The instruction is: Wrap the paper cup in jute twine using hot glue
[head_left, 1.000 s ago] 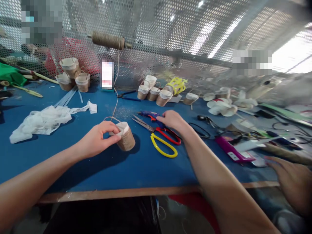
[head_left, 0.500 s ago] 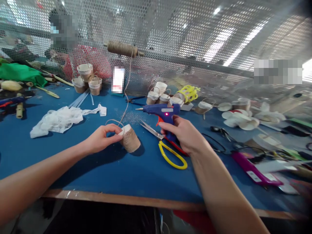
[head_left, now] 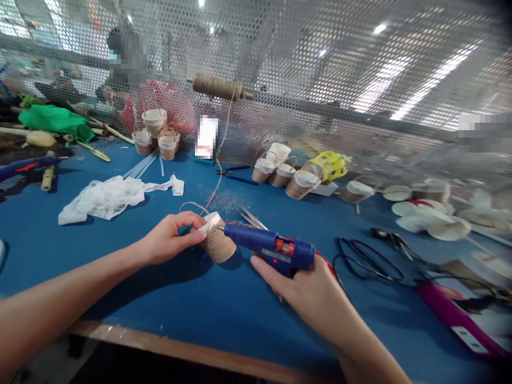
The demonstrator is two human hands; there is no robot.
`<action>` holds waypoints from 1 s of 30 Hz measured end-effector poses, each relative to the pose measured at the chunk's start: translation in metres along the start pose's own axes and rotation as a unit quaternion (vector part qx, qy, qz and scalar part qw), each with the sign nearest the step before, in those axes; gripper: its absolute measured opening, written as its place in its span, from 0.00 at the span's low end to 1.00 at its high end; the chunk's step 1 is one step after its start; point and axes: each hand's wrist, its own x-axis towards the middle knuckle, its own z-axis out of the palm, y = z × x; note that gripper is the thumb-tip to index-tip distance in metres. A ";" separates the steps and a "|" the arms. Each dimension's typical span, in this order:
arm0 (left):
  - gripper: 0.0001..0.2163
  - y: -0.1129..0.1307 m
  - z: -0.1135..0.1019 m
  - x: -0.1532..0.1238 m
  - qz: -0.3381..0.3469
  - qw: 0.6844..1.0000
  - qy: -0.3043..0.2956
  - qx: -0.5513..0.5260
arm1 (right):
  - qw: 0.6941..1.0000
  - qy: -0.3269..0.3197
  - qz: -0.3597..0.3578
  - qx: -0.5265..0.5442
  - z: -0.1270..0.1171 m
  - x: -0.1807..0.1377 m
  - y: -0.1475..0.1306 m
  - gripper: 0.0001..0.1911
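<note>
Between the thumb and fingers of my left hand [head_left: 174, 237] is the pale rim of a small twine-wrapped cup [head_left: 222, 245], tipped on the blue table. A strand of twine [head_left: 219, 178] runs from the cup up to a spool [head_left: 218, 86] on the mesh panel. My right hand [head_left: 306, 285] is wrapped round a blue glue gun [head_left: 276, 248] with a small red light. Its nozzle points left and reaches the cup close to the rim; whether it touches cannot be made out. Behind the gun, scissor blades [head_left: 253, 218] show, their handles mostly hidden.
Crumpled white fabric [head_left: 106, 197] lies on the left. Finished-looking small buckets [head_left: 155, 125] stand by a bright-screened phone [head_left: 207, 138], with more cups [head_left: 302, 184] beside a yellow lattice piece [head_left: 328, 165]. Black cables [head_left: 368, 258] and a purple power strip [head_left: 460, 320] lie on the right.
My right hand has brought the glue gun down and left, turning it so its nozzle is at the cup's rim. My left hand still holds the cup. The camera view has shifted.
</note>
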 end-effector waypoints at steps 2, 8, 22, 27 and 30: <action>0.07 0.001 0.000 0.000 -0.004 1.000 -0.001 -0.001 | 1.000 0.005 0.005 -0.020 0.002 -0.001 0.002 0.11; 0.06 0.003 0.001 -0.001 -0.006 1.000 -0.008 -0.001 | 1.000 -0.005 -0.020 -0.005 0.006 -0.003 0.005 0.10; 0.08 0.006 0.001 -0.002 -0.006 1.000 -0.010 0.013 | 0.998 0.017 -0.014 -0.052 0.005 -0.006 0.002 0.10; 0.08 0.006 0.001 -0.003 -0.014 1.000 -0.007 0.015 | 0.998 0.027 -0.028 -0.046 0.005 -0.007 0.002 0.08; 0.07 0.006 0.001 -0.003 -0.016 1.000 -0.016 0.005 | 0.998 0.029 -0.017 -0.050 0.004 -0.007 0.004 0.09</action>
